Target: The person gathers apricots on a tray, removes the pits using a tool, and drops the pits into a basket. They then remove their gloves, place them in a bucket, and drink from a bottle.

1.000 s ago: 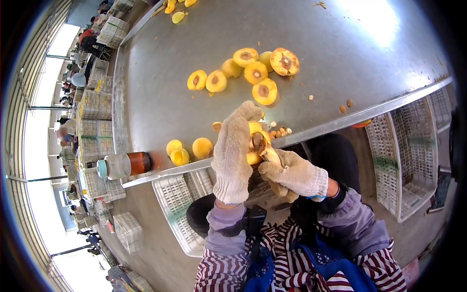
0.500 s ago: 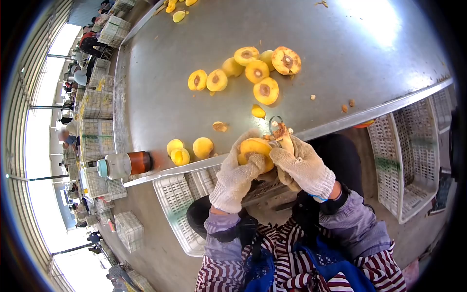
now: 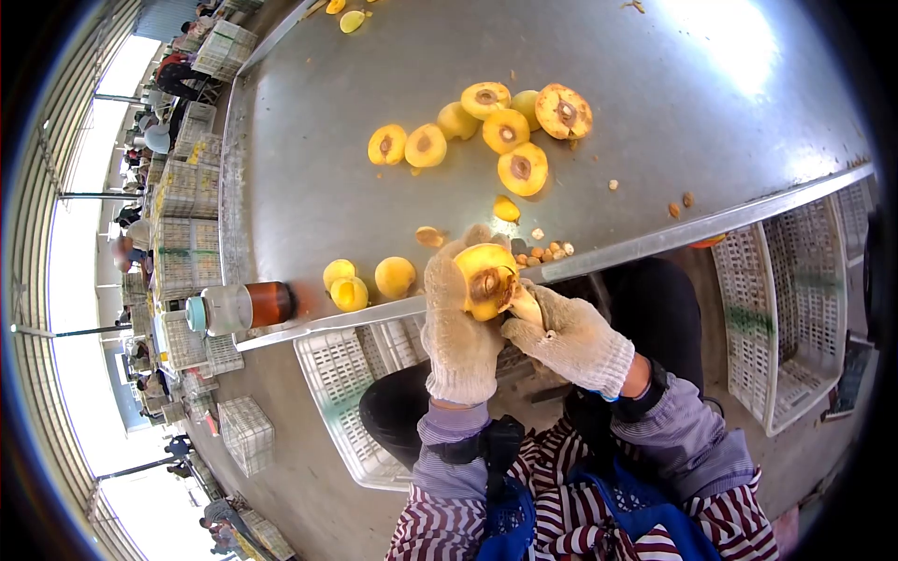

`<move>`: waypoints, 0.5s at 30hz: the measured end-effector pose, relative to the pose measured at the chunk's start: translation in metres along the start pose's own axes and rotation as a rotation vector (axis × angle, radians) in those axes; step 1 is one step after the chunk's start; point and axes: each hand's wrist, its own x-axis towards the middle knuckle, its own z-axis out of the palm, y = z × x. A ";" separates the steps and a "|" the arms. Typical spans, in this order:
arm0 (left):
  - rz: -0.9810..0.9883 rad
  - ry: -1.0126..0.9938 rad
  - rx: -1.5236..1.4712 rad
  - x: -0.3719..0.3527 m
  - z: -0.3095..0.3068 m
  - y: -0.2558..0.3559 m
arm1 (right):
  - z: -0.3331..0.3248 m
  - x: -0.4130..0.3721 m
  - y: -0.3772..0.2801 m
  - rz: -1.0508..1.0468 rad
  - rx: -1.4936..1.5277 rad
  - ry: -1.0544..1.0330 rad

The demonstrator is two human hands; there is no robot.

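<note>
Cradling a halved yellow fruit (image 3: 483, 260), the person's gloved left hand (image 3: 458, 327) is curled behind and along its left side, so that the cut face with its brown hollow stays exposed. The fruit is held up by the near edge of the metal surface (image 3: 318, 178), in front of a small cluster of pits (image 3: 552, 253). The gloved right hand (image 3: 577, 342) is closed around a pale-handled tool (image 3: 527, 307), whose end meets the fruit at the hollow's lower right; how deep it goes cannot be told.

The fruit looks light enough for one hand, with flesh that is probably firm yet easily bruised or torn. Its cut side is likely wet and slick, while the rounded skin seems to offer better grip, and the knit gloves should add friction. The sound hold is a broad, gentle cup on the skin, with fingers spread and clear of the tool's end; pinching the cut rim could split it. The tool looks stiff, best held by its handle. Other fruit halves (image 3: 522, 169) lie farther across the surface, some cut face up, and they likely call for the same light touch.
</note>
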 end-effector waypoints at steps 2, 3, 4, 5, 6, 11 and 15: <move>0.042 0.028 0.077 -0.004 0.009 0.000 | 0.002 0.002 0.005 -0.012 0.002 0.009; 0.064 0.043 0.116 -0.006 0.012 0.000 | 0.005 0.004 0.012 -0.063 0.040 0.023; 0.089 0.042 0.156 -0.008 0.014 -0.001 | 0.009 0.007 0.018 -0.115 0.078 0.036; 0.112 0.039 0.197 -0.010 0.016 -0.002 | 0.011 0.008 0.021 -0.166 0.116 0.051; 0.133 0.037 0.237 -0.011 0.018 -0.004 | 0.008 0.005 0.021 -0.055 0.202 -0.022; 0.388 -0.009 0.638 -0.013 0.023 -0.007 | -0.010 -0.003 -0.006 0.278 0.454 -0.278; 0.686 -0.126 1.115 -0.016 0.022 0.006 | -0.018 -0.007 -0.012 0.308 0.622 -0.345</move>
